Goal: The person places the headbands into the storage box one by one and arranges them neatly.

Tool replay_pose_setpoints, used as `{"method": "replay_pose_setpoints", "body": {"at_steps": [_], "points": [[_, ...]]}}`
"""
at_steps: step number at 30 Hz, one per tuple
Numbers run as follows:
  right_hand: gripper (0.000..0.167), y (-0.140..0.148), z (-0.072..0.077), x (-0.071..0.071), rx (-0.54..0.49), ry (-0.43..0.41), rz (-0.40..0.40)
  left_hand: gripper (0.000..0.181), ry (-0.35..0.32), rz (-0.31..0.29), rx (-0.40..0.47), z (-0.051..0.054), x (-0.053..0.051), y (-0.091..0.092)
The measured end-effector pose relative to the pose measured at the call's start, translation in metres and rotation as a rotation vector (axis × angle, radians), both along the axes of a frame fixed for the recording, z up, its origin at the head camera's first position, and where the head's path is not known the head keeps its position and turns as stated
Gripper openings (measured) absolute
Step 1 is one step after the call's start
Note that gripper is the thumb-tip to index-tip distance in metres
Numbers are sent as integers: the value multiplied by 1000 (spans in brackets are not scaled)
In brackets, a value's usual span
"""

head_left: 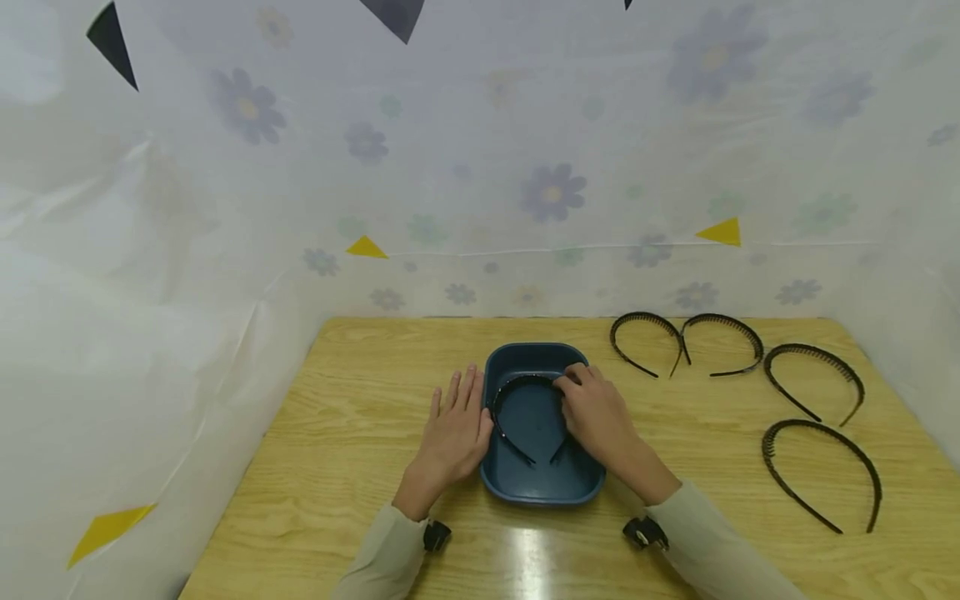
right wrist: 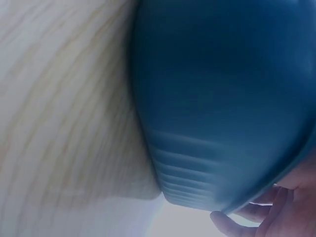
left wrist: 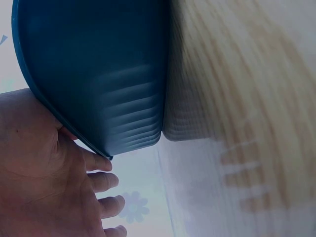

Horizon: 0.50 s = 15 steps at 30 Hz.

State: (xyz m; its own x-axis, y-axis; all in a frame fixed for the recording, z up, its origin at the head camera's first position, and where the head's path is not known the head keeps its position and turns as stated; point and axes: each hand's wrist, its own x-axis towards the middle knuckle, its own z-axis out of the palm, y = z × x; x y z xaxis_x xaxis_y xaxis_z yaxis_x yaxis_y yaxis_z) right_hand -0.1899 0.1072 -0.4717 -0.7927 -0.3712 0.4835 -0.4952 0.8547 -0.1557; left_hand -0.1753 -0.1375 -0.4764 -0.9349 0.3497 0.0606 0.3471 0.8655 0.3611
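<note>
While pinching a band with the right hand, just rested the left hand, straight-fingered, against the tub between; also had four more bands right of both.

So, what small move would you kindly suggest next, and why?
Probably the right hand, its fingers curled at the headband, should let go: the headband already sits within the blue tray, and the left hand rests against the tray's side.
</note>
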Motion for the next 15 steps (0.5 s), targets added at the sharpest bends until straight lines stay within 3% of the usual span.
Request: {"method": "replay_pose_setpoints", "body": {"at_steps": [8, 15], "points": [[25, 12, 9, 9, -87, 5, 47, 60, 11, -10, 26, 2, 0, 2], [31, 28, 20, 21, -127, -28, 12, 60, -12, 2, 5, 2, 1, 1]]}}
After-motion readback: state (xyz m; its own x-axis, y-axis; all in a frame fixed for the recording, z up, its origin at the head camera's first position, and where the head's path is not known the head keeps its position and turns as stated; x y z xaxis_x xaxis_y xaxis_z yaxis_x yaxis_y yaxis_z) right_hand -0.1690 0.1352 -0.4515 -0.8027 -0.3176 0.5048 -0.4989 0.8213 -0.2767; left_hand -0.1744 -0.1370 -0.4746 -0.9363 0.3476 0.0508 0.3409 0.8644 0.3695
